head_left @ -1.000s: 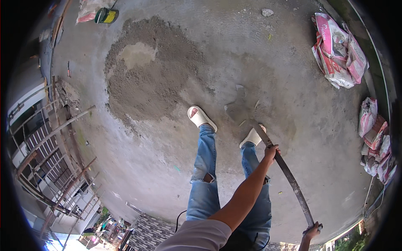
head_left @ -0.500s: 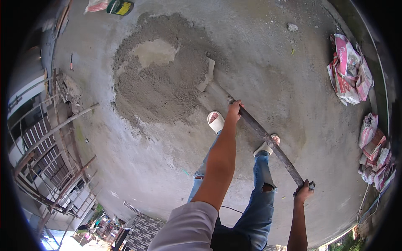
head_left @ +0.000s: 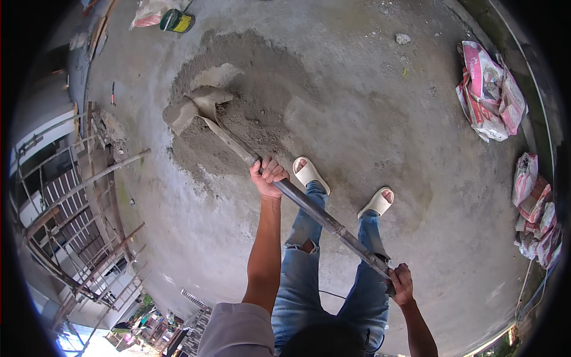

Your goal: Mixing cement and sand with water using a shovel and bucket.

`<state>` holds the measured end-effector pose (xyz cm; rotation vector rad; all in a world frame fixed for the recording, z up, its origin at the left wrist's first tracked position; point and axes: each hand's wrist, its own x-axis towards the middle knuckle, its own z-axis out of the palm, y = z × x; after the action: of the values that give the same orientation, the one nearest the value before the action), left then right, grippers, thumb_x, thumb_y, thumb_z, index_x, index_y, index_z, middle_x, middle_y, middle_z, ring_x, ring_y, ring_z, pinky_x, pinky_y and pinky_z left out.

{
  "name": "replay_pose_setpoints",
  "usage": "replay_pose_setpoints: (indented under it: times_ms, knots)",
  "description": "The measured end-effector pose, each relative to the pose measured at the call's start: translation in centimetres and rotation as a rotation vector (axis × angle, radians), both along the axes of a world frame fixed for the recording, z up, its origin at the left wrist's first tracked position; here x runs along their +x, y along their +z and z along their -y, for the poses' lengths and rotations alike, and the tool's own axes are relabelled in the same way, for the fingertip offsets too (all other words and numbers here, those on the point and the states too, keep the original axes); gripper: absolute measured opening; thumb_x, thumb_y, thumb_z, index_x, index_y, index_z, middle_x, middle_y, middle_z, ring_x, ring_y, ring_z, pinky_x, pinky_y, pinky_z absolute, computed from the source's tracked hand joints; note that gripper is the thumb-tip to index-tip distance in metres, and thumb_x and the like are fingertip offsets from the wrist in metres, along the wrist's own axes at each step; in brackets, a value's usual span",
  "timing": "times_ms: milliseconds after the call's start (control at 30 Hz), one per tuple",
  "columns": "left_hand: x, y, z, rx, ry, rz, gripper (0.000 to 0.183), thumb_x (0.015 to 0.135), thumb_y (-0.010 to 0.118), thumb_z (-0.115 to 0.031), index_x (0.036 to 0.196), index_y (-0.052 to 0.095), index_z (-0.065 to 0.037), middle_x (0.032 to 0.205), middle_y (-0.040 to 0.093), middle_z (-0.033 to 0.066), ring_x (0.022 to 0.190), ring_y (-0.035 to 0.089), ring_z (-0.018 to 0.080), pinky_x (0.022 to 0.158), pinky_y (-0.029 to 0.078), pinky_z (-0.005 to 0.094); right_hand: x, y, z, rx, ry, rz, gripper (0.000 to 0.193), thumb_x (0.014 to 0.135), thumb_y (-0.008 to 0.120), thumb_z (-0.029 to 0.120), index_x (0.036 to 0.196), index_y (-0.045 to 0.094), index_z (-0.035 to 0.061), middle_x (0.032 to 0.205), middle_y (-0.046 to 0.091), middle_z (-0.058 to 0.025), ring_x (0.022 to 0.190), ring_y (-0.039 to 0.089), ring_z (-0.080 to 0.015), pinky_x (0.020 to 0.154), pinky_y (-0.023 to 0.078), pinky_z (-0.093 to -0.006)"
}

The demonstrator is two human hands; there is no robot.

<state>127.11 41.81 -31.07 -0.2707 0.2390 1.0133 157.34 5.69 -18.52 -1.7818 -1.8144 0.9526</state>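
Observation:
A long-handled shovel (head_left: 309, 209) slants across the view from far left to near right. My left hand (head_left: 269, 177) is wrapped round the lower shaft near the blade's socket, and my right hand (head_left: 401, 282) grips the handle's top end by my right thigh. The shovel's blade (head_left: 183, 114) is over the left part of a grey mound of mortar mix (head_left: 256, 113). Grey mix lies on and beside the blade; how much it carries I cannot tell. The mound spreads round a paler patch (head_left: 217, 75) at its far side.
My feet in cream sandals (head_left: 310, 172) stand just nearer than the mound. Crumpled bags (head_left: 489, 89) lie at far right, with more bags (head_left: 535, 208) nearer. A green bucket (head_left: 177, 21) lies tipped at far left. Wooden poles (head_left: 89, 184) line the left side.
The shovel's blade has swung left, from the mound's right edge to its left side. Both hands have moved left and nearer with the shaft, keeping hold.

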Motion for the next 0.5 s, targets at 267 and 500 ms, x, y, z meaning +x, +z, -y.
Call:
replay_pose_setpoints:
  times_ms: [267, 500]
  knots:
    - [8.9, 0.9, 8.7, -0.113, -0.040, 0.030, 0.017, 0.079, 0.050, -0.026, 0.078, 0.048, -0.009, 0.058, 0.045, -0.0038, 0.055, 0.044, 0.0054, 0.059, 0.040, 0.0240, 7.8, 7.0, 6.6, -0.008, 0.049, 0.095, 0.055, 0.063, 0.058, 0.005, 0.116, 0.044, 0.0009, 0.080, 0.049, -0.0129, 0.071, 0.049, -0.0286, 0.072, 0.040, -0.0463]
    - [8.5, 2.2, 15.1, 0.420, -0.943, -1.068, 0.025, 0.079, 0.058, -0.018, 0.097, 0.049, -0.004, 0.086, 0.055, 0.0043, 0.087, 0.053, 0.0126, 0.078, 0.043, 0.0265, 7.6, 12.3, 1.3, -0.200, 0.102, 0.331, 0.050, 0.061, 0.058, 0.009, 0.111, 0.054, 0.0087, 0.074, 0.044, -0.0086, 0.070, 0.042, -0.0257, 0.070, 0.035, -0.0406]
